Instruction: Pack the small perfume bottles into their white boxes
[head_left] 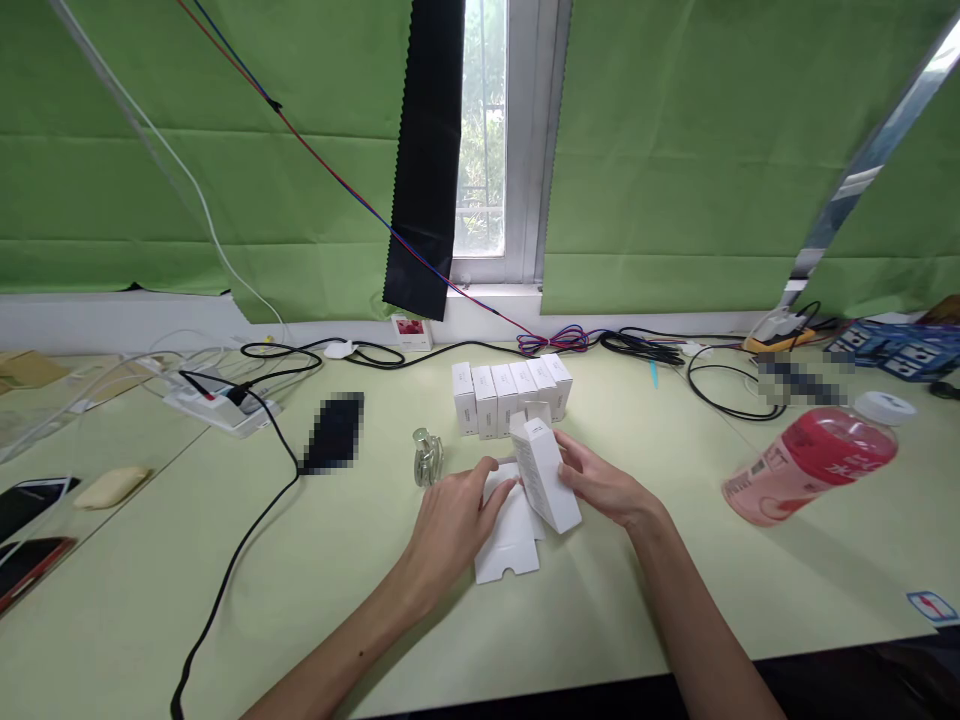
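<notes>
My right hand (604, 480) grips a small white box (551, 480) by its right side and holds it tilted, with an end flap raised at its top. To the left, my left hand (461, 510) has its thumb and forefinger around a white cardboard piece (510, 555), whose lower edge has a half-round notch. The cardboard overlaps the tilted box; some left fingers are hidden. Just left of my left hand is a small clear glass bottle (427, 458) with a greenish cap. Behind both hands stands a row of several similar white boxes (487, 400).
A pink drink bottle (814, 460) with a white cap leans at right. Black cables (247, 535) cross the table's left side, near a power strip (225, 400), a blurred dark object (335, 430) and two phones (30, 570). More cables (637, 347) lie along the wall.
</notes>
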